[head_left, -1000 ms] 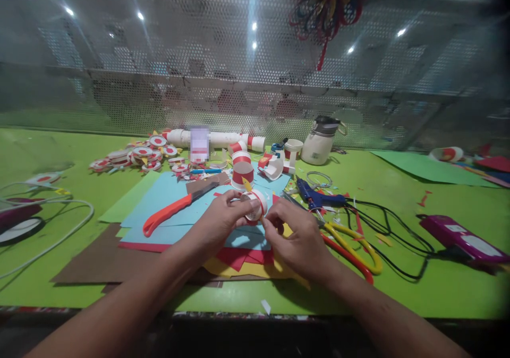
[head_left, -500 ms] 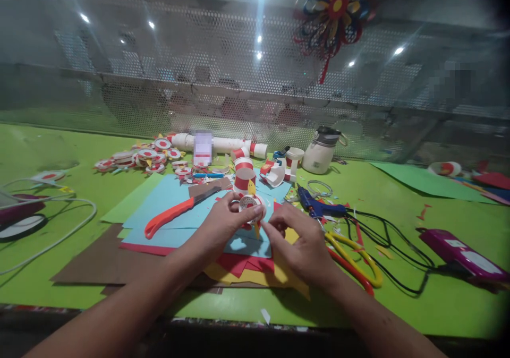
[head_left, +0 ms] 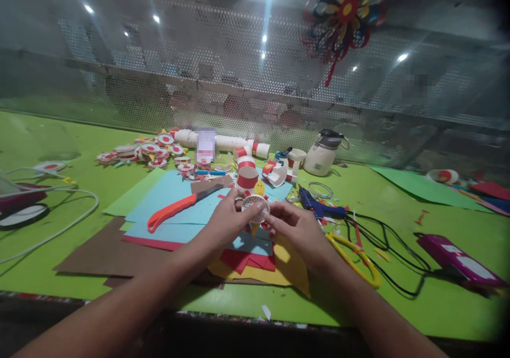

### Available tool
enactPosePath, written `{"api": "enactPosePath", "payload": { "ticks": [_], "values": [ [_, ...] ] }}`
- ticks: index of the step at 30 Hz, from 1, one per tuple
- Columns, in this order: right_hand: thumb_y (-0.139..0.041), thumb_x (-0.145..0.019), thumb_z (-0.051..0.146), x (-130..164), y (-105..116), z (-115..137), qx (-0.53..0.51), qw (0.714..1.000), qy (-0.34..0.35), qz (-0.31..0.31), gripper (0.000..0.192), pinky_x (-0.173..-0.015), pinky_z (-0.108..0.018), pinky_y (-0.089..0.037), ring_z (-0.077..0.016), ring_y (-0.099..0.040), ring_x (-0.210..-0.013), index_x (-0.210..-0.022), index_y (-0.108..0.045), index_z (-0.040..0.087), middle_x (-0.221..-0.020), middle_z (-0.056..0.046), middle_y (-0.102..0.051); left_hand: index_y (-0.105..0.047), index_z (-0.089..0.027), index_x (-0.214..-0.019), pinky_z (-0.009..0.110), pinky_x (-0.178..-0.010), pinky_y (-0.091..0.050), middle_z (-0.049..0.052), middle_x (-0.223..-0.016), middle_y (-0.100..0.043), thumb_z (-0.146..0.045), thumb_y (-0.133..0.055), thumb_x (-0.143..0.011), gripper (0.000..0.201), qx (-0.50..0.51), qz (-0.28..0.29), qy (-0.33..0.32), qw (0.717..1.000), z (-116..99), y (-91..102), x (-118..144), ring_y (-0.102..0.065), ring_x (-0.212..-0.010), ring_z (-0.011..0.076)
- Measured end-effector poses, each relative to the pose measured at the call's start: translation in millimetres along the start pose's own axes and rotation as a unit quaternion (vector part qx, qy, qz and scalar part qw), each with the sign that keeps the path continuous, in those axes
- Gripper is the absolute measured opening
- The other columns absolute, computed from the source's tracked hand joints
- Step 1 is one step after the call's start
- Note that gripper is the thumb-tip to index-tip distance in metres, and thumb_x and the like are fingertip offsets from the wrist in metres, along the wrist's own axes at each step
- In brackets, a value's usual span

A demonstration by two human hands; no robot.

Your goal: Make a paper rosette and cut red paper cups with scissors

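My left hand (head_left: 225,222) and my right hand (head_left: 297,230) meet over the middle of the table and both pinch a small round paper-cup piece (head_left: 255,208), white with a red rim and yellow paper points sticking out above and below. The piece's flat white bottom faces me. Beneath my hands lies a stack of coloured paper sheets (head_left: 167,209), blue on top with red, yellow and brown under it. An orange-handled knife (head_left: 177,209) rests on the blue sheet, left of my left hand.
Yellow and red scissors (head_left: 354,254) and a blue glue gun (head_left: 316,203) with black cable lie right of my hands. Red-and-white cups (head_left: 247,175), several cut cup discs (head_left: 139,153), a white jug (head_left: 321,153) and a purple box (head_left: 458,254) stand around. A mesh screen backs the green table (head_left: 398,209).
The cup piece has been turned in my fingers, from lying on its side to its flat bottom facing me. My right hand moved up closer to it. My view shifted slightly.
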State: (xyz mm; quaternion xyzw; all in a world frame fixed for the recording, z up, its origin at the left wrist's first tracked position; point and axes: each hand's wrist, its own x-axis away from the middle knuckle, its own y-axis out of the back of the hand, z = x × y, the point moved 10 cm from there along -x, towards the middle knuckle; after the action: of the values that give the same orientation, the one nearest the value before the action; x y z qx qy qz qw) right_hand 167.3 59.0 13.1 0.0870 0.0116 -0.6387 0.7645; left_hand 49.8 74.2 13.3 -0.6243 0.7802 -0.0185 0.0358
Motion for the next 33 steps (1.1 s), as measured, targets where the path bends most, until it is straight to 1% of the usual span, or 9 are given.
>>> {"api": "enactPosePath", "payload": {
  "ticks": [4,8,10,13,15,21,25,29,33],
  "values": [
    [-0.070,-0.071,0.035,0,8,-2,-0.051,0.998,-0.023,-0.007,0.026,-0.057,-0.026,-0.046,-0.0120,-0.055,-0.062,-0.087,-0.063,0.015,-0.075,-0.002,-0.063,-0.061,-0.015,-0.086,0.026,-0.058,-0.040,0.006,-0.080,-0.065,-0.040,-0.064,-0.074,0.028,0.037,0.016,-0.005,0.999,-3,0.3,-1,-0.055,-0.067,0.0151],
    [-0.070,-0.073,0.036,-1,20,5,-0.064,0.997,0.019,-0.039,0.031,-0.065,-0.029,-0.049,-0.0150,-0.059,-0.072,-0.095,-0.061,0.016,-0.088,-0.005,-0.064,-0.067,-0.014,-0.082,0.026,-0.061,-0.040,0.006,-0.080,-0.066,-0.038,-0.067,-0.072,0.026,0.034,0.038,0.005,0.999,-1,-2.2,-1,-0.055,-0.069,0.0152],
    [-0.068,-0.075,0.038,-2,24,9,-0.042,0.997,0.042,-0.057,0.027,-0.066,-0.029,-0.048,-0.0150,-0.059,-0.073,-0.090,-0.062,0.016,-0.085,-0.005,-0.064,-0.067,-0.015,-0.083,0.025,-0.062,-0.040,0.005,-0.078,-0.065,-0.037,-0.068,-0.072,0.025,0.024,0.044,0.005,0.999,0,-4.0,0,-0.054,-0.069,0.0147],
    [-0.066,-0.076,0.038,-2,29,12,0.003,0.994,0.060,-0.091,0.024,-0.064,-0.028,-0.046,-0.0133,-0.055,-0.066,-0.077,-0.061,0.015,-0.072,-0.001,-0.061,-0.067,-0.015,-0.084,0.024,-0.061,-0.038,0.002,-0.072,-0.062,-0.036,-0.068,-0.072,0.024,0.017,0.042,0.014,0.999,2,-5.7,2,-0.052,-0.065,0.0120],
    [-0.067,-0.076,0.037,-2,32,13,0.014,0.992,0.068,-0.108,0.022,-0.063,-0.028,-0.045,-0.0129,-0.054,-0.065,-0.073,-0.061,0.015,-0.069,-0.001,-0.060,-0.066,-0.015,-0.084,0.024,-0.061,-0.039,0.001,-0.070,-0.061,-0.036,-0.069,-0.072,0.025,0.017,0.043,0.023,0.999,5,-6.8,3,-0.052,-0.064,0.0114],
    [-0.069,-0.072,0.036,-1,32,5,-0.065,0.992,0.036,-0.100,0.022,-0.062,-0.028,-0.046,-0.0124,-0.055,-0.061,-0.070,-0.060,0.016,-0.065,0.000,-0.061,-0.064,-0.015,-0.086,0.031,-0.074,-0.045,0.005,-0.082,-0.066,-0.035,-0.072,-0.069,0.027,0.114,0.097,0.039,0.988,14,-17.4,1,-0.059,-0.075,0.0159],
    [-0.069,-0.073,0.035,-1,32,5,-0.089,0.991,0.036,-0.097,0.020,-0.065,-0.030,-0.047,-0.0135,-0.056,-0.062,-0.071,-0.060,0.016,-0.064,0.000,-0.060,-0.065,-0.015,-0.084,0.031,-0.076,-0.046,0.006,-0.085,-0.067,-0.033,-0.072,-0.070,0.023,0.132,0.109,0.040,0.984,15,-20.0,1,-0.060,-0.078,0.0165],
    [-0.066,-0.075,0.033,2,34,12,-0.048,0.991,0.058,-0.107,0.019,-0.064,-0.028,-0.045,-0.0128,-0.054,-0.062,-0.070,-0.059,0.016,-0.065,0.000,-0.059,-0.066,-0.014,-0.084,0.031,-0.075,-0.046,0.006,-0.085,-0.067,-0.032,-0.071,-0.072,0.022,0.131,0.108,0.045,0.984,16,-21.1,1,-0.060,-0.078,0.0164],
    [-0.061,-0.079,0.032,8,35,25,0.045,0.984,0.104,-0.134,0.018,-0.061,-0.029,-0.044,-0.0135,-0.052,-0.062,-0.071,-0.057,0.016,-0.066,0.000,-0.057,-0.066,-0.014,-0.083,0.028,-0.072,-0.045,0.004,-0.082,-0.066,-0.032,-0.072,-0.070,0.023,0.101,0.086,0.052,0.990,21,-17.5,-1,-0.058,-0.074,0.0145]
  ]
}}
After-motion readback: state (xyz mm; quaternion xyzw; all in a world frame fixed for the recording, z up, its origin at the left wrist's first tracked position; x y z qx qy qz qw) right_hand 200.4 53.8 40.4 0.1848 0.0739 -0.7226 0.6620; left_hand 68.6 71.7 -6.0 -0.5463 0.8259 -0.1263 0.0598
